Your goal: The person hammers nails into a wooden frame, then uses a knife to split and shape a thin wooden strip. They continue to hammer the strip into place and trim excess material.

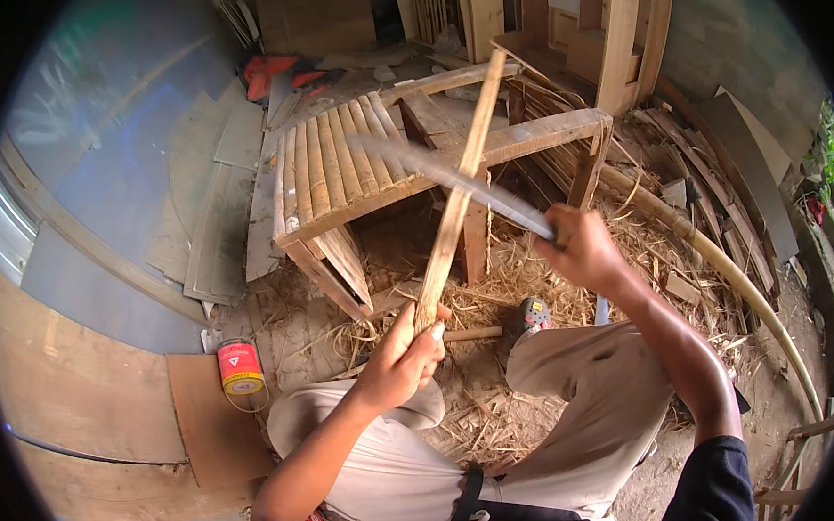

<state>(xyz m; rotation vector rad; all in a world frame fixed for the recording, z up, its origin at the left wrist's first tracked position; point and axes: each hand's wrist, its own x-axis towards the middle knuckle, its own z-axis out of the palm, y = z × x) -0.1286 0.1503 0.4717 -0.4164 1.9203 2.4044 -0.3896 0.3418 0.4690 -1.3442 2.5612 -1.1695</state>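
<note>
A long bamboo strip [456,192] stands tilted over the shavings-strewn ground [501,416], gripped at its lower end by the closed left hand [399,360]. The right hand [581,247] is clenched around a long blade [450,179] laid across the strip. Behind stands a slatted bamboo bench [337,170]; a red can [241,367] sits left.

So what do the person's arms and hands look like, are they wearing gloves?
No gloves. The left hand and right hand are both bare, and so are both forearms. Dark sleeves sit pushed up near the elbows. No watch, rings or markings show.
</note>
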